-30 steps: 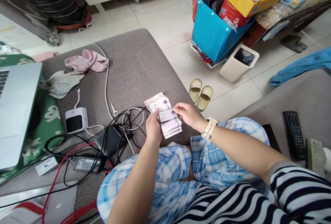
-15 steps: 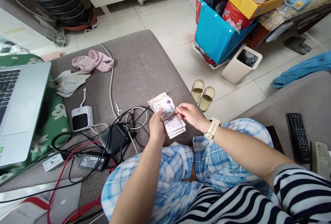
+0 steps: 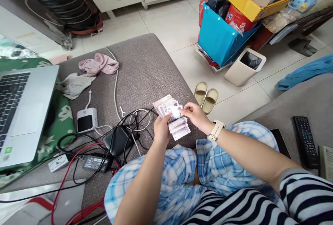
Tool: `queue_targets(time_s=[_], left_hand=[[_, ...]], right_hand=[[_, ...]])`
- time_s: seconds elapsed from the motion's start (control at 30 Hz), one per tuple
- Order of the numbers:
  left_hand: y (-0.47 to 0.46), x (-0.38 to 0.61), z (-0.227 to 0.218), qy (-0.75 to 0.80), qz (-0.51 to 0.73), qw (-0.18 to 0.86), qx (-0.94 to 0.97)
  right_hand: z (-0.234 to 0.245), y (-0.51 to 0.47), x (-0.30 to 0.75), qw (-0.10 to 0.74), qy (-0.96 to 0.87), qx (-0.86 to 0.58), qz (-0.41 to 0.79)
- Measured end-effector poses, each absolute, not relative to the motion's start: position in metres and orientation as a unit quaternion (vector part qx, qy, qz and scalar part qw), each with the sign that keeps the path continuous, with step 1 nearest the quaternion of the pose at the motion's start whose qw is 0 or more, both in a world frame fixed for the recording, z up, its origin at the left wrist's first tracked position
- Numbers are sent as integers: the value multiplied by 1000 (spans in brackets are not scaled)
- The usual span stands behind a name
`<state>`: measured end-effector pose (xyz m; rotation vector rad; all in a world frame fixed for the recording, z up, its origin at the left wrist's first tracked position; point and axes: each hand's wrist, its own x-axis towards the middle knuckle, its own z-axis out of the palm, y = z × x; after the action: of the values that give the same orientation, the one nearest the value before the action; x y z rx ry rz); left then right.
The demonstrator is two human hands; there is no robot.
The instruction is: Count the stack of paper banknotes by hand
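Observation:
A fanned stack of banknotes (image 3: 179, 130), pale purple and pinkish, is gripped in my left hand (image 3: 161, 129), the thumb lying across the top notes. Some notes are folded down toward my lap, while others stick up beyond the fingers. At the stack's right side, my right hand (image 3: 194, 114) pinches the edge of one purple note between thumb and fingertips. That note still overlaps the stack. A cream watch (image 3: 216, 130) is on my right wrist. Both hands are above the front edge of the grey sofa seat (image 3: 140, 69), just beyond my knees.
Left of my hands lie tangled cables (image 3: 122, 138), a black box-shaped device (image 3: 117, 140), a small white device (image 3: 87, 119) and a laptop (image 3: 26, 110). Pink cloth (image 3: 99, 64) lies farther back. Slippers (image 3: 210, 100), a bin (image 3: 246, 67) and a blue box (image 3: 221, 34) stand on the floor.
The notes are spread differently: the top note has been flipped at its right end, and the folded-down notes fan out more. The whole view has shifted slightly.

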<state>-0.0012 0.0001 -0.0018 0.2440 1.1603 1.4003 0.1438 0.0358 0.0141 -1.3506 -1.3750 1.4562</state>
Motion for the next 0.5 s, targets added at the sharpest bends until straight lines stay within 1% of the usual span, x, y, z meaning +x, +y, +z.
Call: queue_targets(time_s=[0.5], left_hand=[[-1,4,-1,500,589,625,112]], right_hand=[[5,37,144,344,-550,-528,549]])
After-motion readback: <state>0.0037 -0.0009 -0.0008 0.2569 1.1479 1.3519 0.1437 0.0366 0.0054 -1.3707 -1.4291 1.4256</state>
